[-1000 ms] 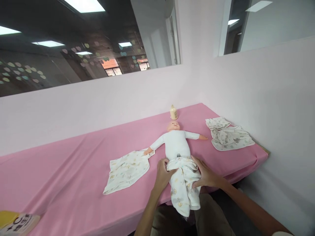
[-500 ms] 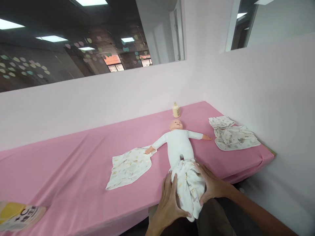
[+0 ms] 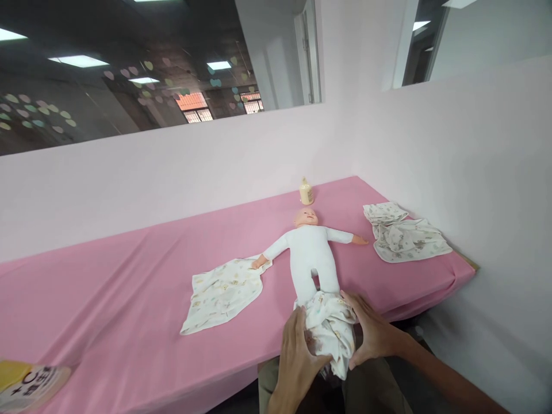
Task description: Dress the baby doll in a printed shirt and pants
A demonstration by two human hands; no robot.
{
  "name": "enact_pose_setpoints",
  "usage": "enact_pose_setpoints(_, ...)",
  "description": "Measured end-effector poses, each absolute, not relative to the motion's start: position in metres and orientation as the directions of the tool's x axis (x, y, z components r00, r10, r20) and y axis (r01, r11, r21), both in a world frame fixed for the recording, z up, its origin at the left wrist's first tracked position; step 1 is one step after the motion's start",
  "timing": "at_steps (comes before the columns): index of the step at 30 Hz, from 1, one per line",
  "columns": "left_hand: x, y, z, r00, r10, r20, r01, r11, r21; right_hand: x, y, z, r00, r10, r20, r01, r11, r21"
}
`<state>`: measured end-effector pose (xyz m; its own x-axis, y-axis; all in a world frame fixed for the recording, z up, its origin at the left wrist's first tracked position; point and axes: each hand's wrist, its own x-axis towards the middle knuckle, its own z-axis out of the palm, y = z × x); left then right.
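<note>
1. The left hand [image 3: 297, 356] curves round the left side of the gathered bundle, thumb set well apart from the fingers, both clamped on cloth; the fingertips' exact hold is partly hidden.

2. The right hand [image 3: 373, 330] mirrors it, thumb low and fingers high, a gap showing in the crook, tips holding the bundle's right side.

3. Between them, the white cotton garment with small printed figures [image 3: 330, 322] is bunched round the lower legs of the doll at the table's near edge, its loose end hanging over.

4. To work this cloth well, the hands should probably move evenly, so neither leg opening twists. Gathering folds into the fingers is likely kinder than tugging the hanging end, and it would help to feel for the hidden feet.

5. The white fabric-bodied baby doll with a pale pink head [image 3: 310, 256] lies on its back, arms spread, head far. Uneven pulling could drag it over the edge.

6. A flat printed white garment [image 3: 226, 296] lies to the left, under the doll's hand; folded printed cloths [image 3: 409, 238] lie to the right. Beyond the head stands a cream pump bottle [image 3: 306, 194], all on the pink-sheeted table [image 3: 129, 287].
</note>
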<state>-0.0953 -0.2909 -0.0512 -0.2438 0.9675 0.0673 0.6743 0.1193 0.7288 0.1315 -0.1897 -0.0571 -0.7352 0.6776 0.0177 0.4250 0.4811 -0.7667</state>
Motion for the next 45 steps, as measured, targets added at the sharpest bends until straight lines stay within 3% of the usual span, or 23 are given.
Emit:
enact_pose_setpoints(7,-0.087,-0.297,-0.036,-0.334,0.941,-0.056,0.525,0.235,0.818,0.125,-0.204,-0.062,-0.646,0.756,0.107,0.353,0.42,-0.836)
enact_pose_setpoints(12,-0.087,-0.29,-0.024,-0.321,0.941,-0.108,0.488,0.262,0.833,0.12,-0.21,-0.047,-0.59,0.805,0.063,0.285,0.281,-0.916)
enact_pose_setpoints(17,-0.09,-0.285,-0.025,-0.242,0.969,-0.045,0.529,0.171,0.831,0.116,-0.218,-0.044,-0.529,0.848,0.005,0.185,0.121,-0.975)
enact_pose_setpoints(20,-0.09,-0.289,-0.024,-0.218,0.975,0.045,0.628,0.104,0.771,0.112,-0.225,-0.042,-0.5,0.866,-0.028,0.137,0.047,-0.99)
enact_pose_setpoints(24,-0.087,-0.296,-0.019,-0.244,0.956,0.16,0.75,0.081,0.657,0.105,-0.233,-0.037,-0.423,0.903,-0.076,0.15,-0.013,-0.989)
enact_pose_setpoints(27,-0.085,-0.3,-0.014,-0.218,0.961,0.172,0.744,0.05,0.666,0.102,-0.237,-0.036,-0.385,0.918,-0.094,0.193,-0.019,-0.981)
enact_pose_setpoints(33,-0.081,-0.3,-0.008,-0.185,0.981,0.055,0.588,0.066,0.806,0.103,-0.24,-0.04,-0.336,0.938,-0.08,0.366,0.052,-0.929)
enact_pose_setpoints(38,-0.078,-0.298,-0.013,-0.231,0.968,-0.101,0.467,0.201,0.861,0.1,-0.242,-0.031,-0.298,0.952,0.062,0.422,0.19,-0.886)
enact_pose_setpoints(41,-0.079,-0.296,-0.018,-0.286,0.948,-0.141,0.407,0.253,0.878,0.098,-0.243,-0.027,-0.316,0.947,0.055,0.349,0.17,-0.922)
enact_pose_setpoints(45,-0.082,-0.293,-0.02,-0.225,0.951,-0.213,0.286,0.273,0.918,0.1,-0.243,-0.027,-0.371,0.927,-0.06,0.246,0.035,-0.969)
